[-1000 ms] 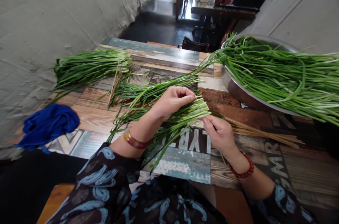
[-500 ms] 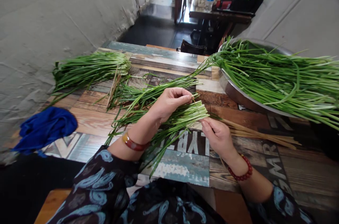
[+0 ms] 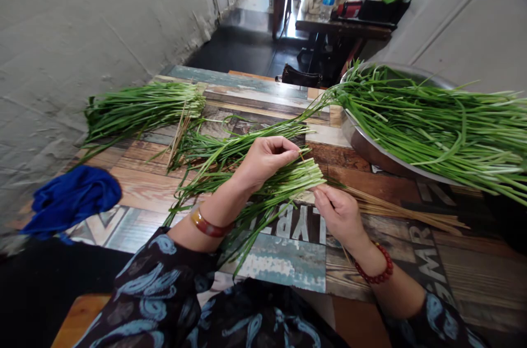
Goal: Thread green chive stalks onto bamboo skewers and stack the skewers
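Note:
My left hand [image 3: 272, 160] pinches a thin brown skewer [image 3: 301, 155] at the pale ends of a row of green chives [image 3: 288, 180]. At the right side of the same chives is my right hand [image 3: 338, 211], its thumb and fingers pressed together at the stem ends; part of a skewer shows below its palm. Just beyond my left hand lie more loose chives [image 3: 251, 136]. Several bare skewers [image 3: 399, 208] rest on the table to the right of my right hand.
A metal bowl [image 3: 362, 142] heaped with long chives stands at the right. A chive pile [image 3: 144, 106] lies at the back left beside more skewers [image 3: 178, 136]. A blue cloth [image 3: 76, 197] is at the left edge. Behind, another table [image 3: 341, 27] holds bags and a bottle.

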{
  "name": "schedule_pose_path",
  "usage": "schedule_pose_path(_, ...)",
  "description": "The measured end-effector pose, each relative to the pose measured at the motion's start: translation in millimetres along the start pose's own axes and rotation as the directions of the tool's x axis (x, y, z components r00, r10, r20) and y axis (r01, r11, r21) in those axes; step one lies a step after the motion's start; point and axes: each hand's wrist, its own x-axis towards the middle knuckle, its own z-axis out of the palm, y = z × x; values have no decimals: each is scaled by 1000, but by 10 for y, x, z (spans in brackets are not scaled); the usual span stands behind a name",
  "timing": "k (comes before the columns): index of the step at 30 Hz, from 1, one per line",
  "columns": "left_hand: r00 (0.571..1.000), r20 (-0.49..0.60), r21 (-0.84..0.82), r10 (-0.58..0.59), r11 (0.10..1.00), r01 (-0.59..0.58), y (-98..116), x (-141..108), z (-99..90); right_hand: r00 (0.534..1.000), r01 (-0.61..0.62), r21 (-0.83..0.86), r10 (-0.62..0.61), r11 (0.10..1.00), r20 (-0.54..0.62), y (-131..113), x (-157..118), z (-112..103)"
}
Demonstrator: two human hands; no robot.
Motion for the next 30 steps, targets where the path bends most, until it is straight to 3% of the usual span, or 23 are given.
schedule_pose_path(30, 998, -49, -1, 35, 999, -36, -20, -11, 35, 1000, -19, 12, 19, 1000, 11, 42, -28, 34)
